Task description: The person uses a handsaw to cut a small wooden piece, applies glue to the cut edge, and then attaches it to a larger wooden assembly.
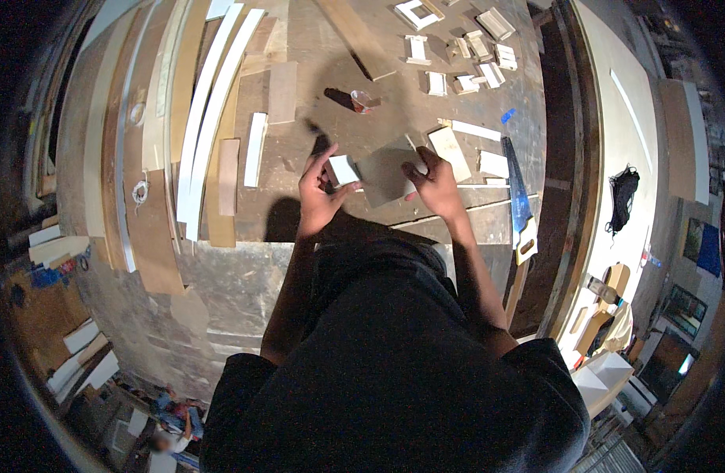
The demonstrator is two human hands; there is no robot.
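Observation:
My left hand [321, 193] is closed round a small white-faced block [343, 171], thumb along its lower edge and fingers behind it. To its right lies a thin grey square sheet [382, 175] on the worktable [315, 229]. My right hand [437, 188] is over the sheet's right side, fingers curled and thumb tip showing below. A thin pale stick [410, 143] shows just above those fingers; whether they grip it is hidden. Beyond my hands stands a small reddish cup [362, 101]. A pale wooden board [449, 154] lies right behind my right hand.
Several small wooden assemblies [469, 55] sit at the far right of the table. A handsaw [520, 197] with a blue blade lies along the right side. Long white strips [209, 126] and boards [173, 102] cover the left. Another person [177, 418] is at lower left.

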